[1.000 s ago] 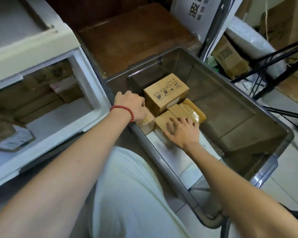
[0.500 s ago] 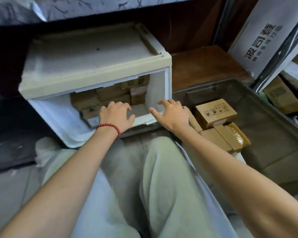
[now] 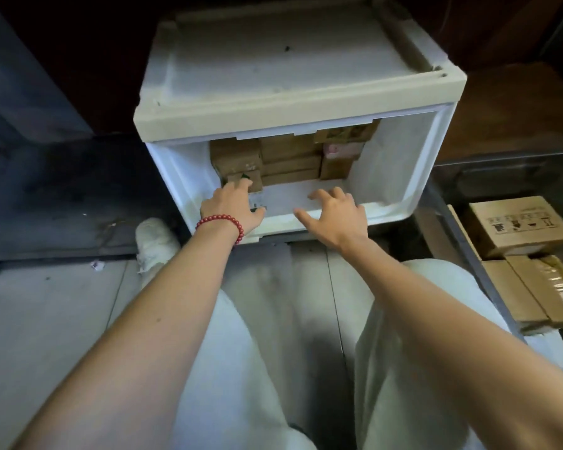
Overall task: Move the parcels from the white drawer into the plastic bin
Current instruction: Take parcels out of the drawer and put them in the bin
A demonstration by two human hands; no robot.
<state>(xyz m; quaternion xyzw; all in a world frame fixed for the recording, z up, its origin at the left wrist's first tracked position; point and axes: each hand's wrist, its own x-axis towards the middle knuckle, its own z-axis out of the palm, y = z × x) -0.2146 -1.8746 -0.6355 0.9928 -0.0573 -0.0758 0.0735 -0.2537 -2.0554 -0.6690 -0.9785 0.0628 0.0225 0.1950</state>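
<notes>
The white drawer (image 3: 400,203) stands open in front of me, with several brown cardboard parcels (image 3: 290,157) stacked at its back. My left hand (image 3: 231,209), with a red bead bracelet at the wrist, reaches into the drawer's left side and touches a small labelled parcel (image 3: 244,181). My right hand (image 3: 333,211) hovers over the drawer's front lip, fingers spread, holding nothing. The plastic bin (image 3: 449,203) sits to the right, with a printed box (image 3: 520,225) and two flatter taped parcels (image 3: 530,292) inside it.
The drawer's cream housing (image 3: 299,76) tops the opening. My knees in pale trousers (image 3: 273,336) fill the foreground, a white shoe (image 3: 153,241) at the left. Grey floor (image 3: 46,303) lies to the left, dark wooden furniture behind.
Both hands have left the bin and swung left to the drawer. My left hand has gone deeper and reached a small parcel; my right hand has arrived at the front lip.
</notes>
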